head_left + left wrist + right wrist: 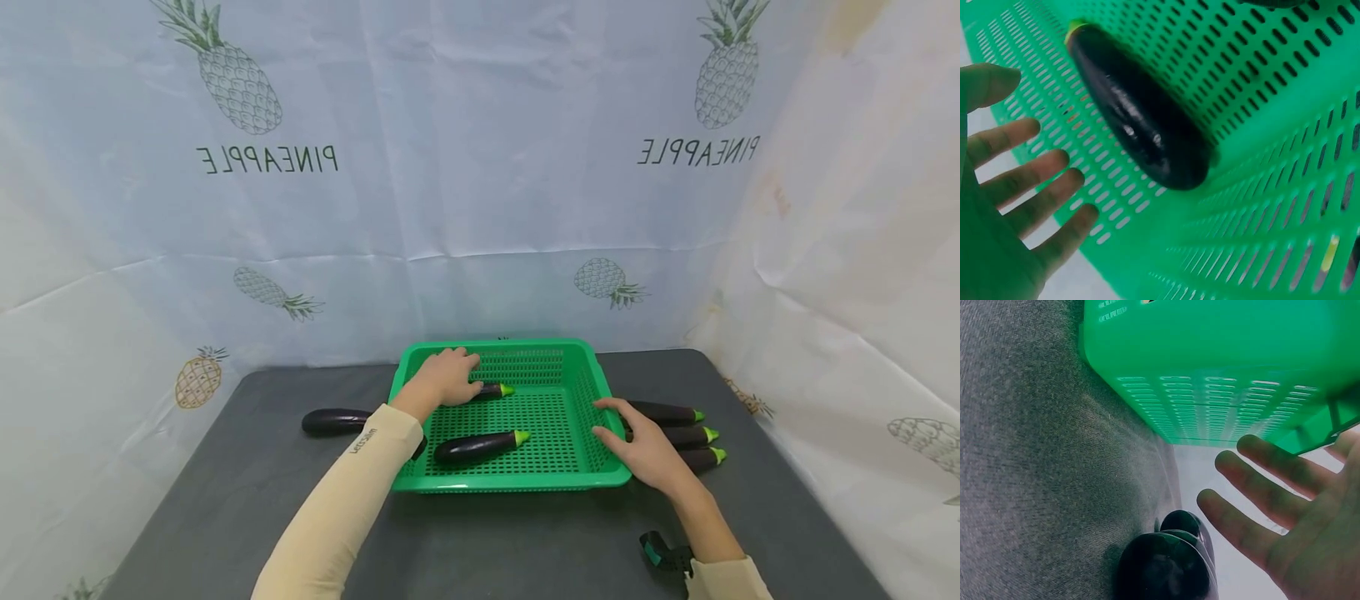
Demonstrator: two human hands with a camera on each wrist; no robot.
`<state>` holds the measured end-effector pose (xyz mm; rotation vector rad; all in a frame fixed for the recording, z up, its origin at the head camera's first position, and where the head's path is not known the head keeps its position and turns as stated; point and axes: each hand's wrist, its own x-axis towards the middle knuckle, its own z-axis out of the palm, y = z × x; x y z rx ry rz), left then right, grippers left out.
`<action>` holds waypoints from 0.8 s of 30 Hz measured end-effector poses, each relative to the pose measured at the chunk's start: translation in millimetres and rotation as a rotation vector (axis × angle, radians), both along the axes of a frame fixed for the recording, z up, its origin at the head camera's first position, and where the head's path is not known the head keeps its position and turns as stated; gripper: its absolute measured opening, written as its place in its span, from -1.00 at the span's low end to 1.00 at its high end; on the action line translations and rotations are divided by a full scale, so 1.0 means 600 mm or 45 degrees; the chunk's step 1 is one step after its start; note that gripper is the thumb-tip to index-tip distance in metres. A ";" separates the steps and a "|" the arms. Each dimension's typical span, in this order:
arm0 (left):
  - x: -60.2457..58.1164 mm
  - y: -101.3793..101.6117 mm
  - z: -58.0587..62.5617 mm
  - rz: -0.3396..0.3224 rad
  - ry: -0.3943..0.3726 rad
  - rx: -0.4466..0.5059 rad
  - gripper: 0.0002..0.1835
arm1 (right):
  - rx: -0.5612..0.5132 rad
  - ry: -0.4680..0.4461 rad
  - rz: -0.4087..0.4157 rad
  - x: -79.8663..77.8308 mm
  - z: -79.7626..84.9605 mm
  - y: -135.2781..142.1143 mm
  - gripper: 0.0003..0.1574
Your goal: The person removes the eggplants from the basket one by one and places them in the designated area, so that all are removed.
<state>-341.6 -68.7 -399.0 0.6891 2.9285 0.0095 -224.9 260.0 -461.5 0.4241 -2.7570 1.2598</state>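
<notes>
A green perforated plastic basket (517, 481) holds two dark purple eggplants. One eggplant (474, 448) lies near the basket's front wall. The other eggplant (492, 391) lies toward the back, partly hidden behind my left hand (447, 379). In the left wrist view, the left hand's fingers are spread and relaxed, apart from an eggplant (1141, 115) lying against the basket's slotted surface. My right hand (637, 446) is at the basket's right rim, its thumb and fingers apart. The right wrist view shows these fingers (1254, 537) extended beside the basket's outer wall, above dark eggplants (1163, 569).
Three eggplants (686, 437) lie side by side right of the basket. Left of it, another eggplant (330, 422) lies on the dark grey table (247, 492), partly behind the left sleeve. A pineapple-print curtain (480, 167) hangs behind and on both sides.
</notes>
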 end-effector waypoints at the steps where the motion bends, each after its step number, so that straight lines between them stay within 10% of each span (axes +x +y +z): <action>1: -0.001 0.001 -0.004 0.004 -0.004 -0.009 -0.53 | -0.001 0.000 -0.001 0.000 0.000 0.000 -0.35; 24: -0.011 0.017 -0.059 0.064 -0.069 -0.104 -0.41 | 0.007 0.010 0.000 0.000 0.004 -0.001 -0.34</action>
